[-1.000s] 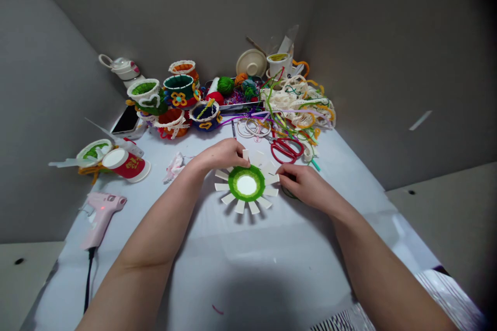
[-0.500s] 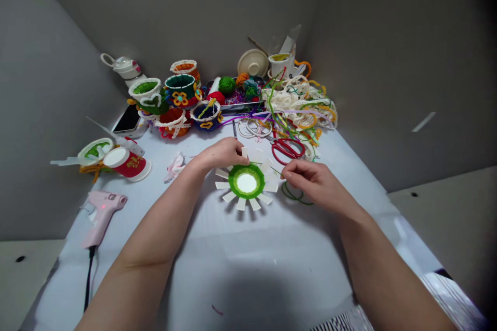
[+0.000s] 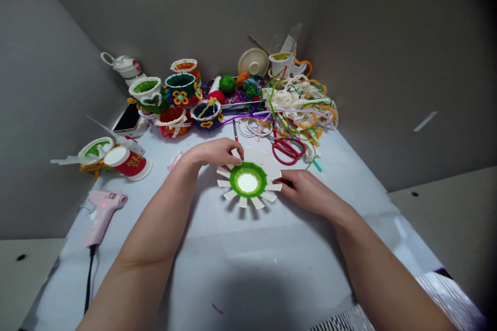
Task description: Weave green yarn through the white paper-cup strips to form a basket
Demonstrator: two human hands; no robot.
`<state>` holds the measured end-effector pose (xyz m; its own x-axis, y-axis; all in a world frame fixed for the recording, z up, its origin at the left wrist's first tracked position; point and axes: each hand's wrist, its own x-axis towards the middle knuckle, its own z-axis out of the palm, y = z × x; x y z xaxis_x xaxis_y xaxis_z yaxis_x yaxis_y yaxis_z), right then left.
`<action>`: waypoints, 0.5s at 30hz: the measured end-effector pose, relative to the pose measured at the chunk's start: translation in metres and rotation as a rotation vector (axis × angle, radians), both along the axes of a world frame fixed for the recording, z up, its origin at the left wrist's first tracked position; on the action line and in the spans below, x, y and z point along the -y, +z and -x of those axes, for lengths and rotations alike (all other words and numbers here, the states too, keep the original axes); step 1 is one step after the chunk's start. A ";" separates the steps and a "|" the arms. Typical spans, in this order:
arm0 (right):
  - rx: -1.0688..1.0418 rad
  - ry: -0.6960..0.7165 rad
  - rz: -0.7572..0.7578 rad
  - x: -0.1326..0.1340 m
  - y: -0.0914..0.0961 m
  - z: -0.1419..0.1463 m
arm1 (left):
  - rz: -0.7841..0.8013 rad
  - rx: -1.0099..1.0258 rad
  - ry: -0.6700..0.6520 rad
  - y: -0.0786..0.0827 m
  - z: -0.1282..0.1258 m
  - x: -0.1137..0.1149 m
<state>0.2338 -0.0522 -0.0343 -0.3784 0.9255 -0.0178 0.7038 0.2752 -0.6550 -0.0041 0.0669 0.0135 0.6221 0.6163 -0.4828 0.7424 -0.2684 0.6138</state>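
Currently, slit paper cup (image 3: 247, 182) at mid-table, clock read about it, 12 being the far side. Green yarn rings its round white centre; white strips splay outward. Cannot tell whether it touches the tabletop.

Hands apart, one either side. Left hand (image 3: 217, 153) at 10 to 11 o'clock, thumb and fingers pinched on a strip. Right hand (image 3: 306, 189) at 3, fingers curled by a strip end; cannot tell whether they grip it.

Surface: white table covering (image 3: 248, 253), smooth with faint creases, soft shadow toward 6, thin pinkish scrap (image 3: 217, 309) between 6 and 7. Red-handled scissors (image 3: 290, 151) lie at 2, pen (image 3: 235, 129) near 12.

Farther out: lace and cord heap (image 3: 298, 103) at 1; tray of yarn balls (image 3: 227, 85) near 12; decorated cups (image 3: 180, 88) clustered at 11; white bottle (image 3: 126, 67) between 10 and 11; red-and-white cup (image 3: 129, 163) on its side between 9 and 10; pink glue gun (image 3: 104, 212), red light showing, between 8 and 9, dark cable running toward 7.

Room: plain grey walls (image 3: 209, 5) enclose the table at 12, 9 and 3, lighting dim; pale strip (image 3: 426, 121) on the 3 o'clock wall
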 end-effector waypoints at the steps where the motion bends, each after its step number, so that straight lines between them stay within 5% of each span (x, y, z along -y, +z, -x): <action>1: 0.005 -0.004 -0.003 0.000 0.000 0.000 | -0.005 -0.016 -0.040 0.002 0.002 0.000; 4: 0.023 0.005 -0.003 -0.001 0.000 0.000 | -0.110 0.038 -0.122 0.006 0.002 0.001; 9: 0.004 0.025 -0.005 -0.001 -0.003 0.003 | -0.257 0.341 -0.057 0.000 -0.016 0.009; 15: 0.033 0.015 -0.022 -0.001 -0.005 0.004 | -0.319 0.166 -0.124 -0.006 -0.023 0.012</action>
